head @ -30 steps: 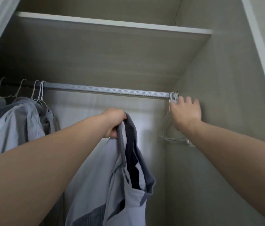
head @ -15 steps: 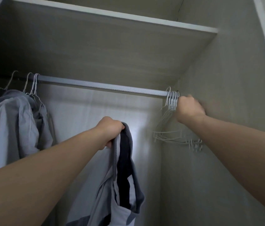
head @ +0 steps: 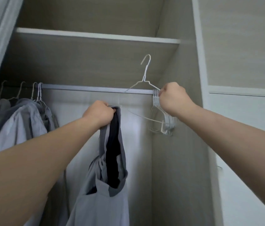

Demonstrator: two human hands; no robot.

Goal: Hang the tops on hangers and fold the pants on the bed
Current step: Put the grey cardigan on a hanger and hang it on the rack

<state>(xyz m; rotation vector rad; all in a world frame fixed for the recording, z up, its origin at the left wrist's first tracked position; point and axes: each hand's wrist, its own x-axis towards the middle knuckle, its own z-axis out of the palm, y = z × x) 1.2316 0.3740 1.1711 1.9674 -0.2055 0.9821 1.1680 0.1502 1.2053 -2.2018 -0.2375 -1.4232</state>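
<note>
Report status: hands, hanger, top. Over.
Left hand grips grey top at collar. Right hand holds wire hanger, hook clear above rod. Top not yet on hanger. Spare hangers bunched at rod's right end.

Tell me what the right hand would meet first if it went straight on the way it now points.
Probably the bunch of spare hangers on the rod, just ahead of the right hand. Depth is unclear, so treat this as likely.

Two hands — one rail
</note>
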